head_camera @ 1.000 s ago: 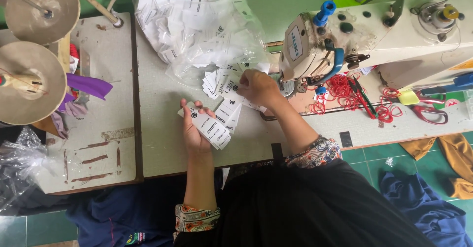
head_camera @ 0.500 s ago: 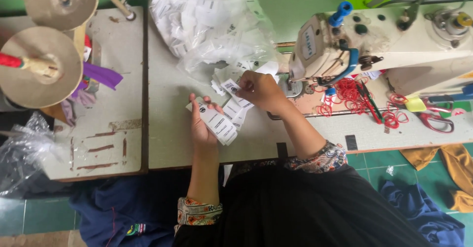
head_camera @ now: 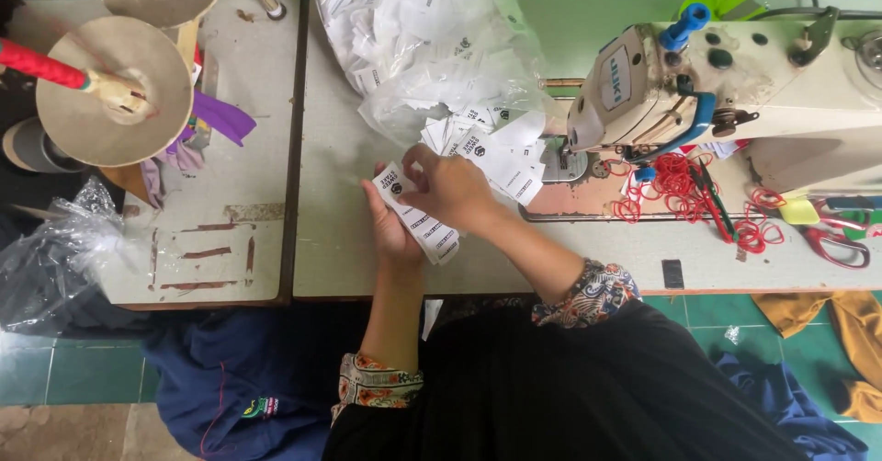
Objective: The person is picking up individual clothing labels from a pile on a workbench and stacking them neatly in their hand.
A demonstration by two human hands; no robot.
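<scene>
From the head camera, the left hand [head_camera: 393, 227] lies palm up at the near edge of the counter [head_camera: 335, 240]. Its grip is closed around a small stack of white labels [head_camera: 421, 224] with black print. The right hand [head_camera: 452, 190] is on top, fingers pressed together, pinching the top label of that stack. More loose labels [head_camera: 496, 153] lie just behind the hands, spilling from a clear plastic bag [head_camera: 427, 47].

To do this well, I think the left thumb should hold the stack flat while the right hand takes only one label at a time. The edges should line up before the next one goes on.

The right hand covers much of the stack, so I cannot tell how many labels there are. The sewing machine [head_camera: 735, 84] is cut off at the right side. Its needle is hard to see behind the red thread [head_camera: 675, 181].
</scene>
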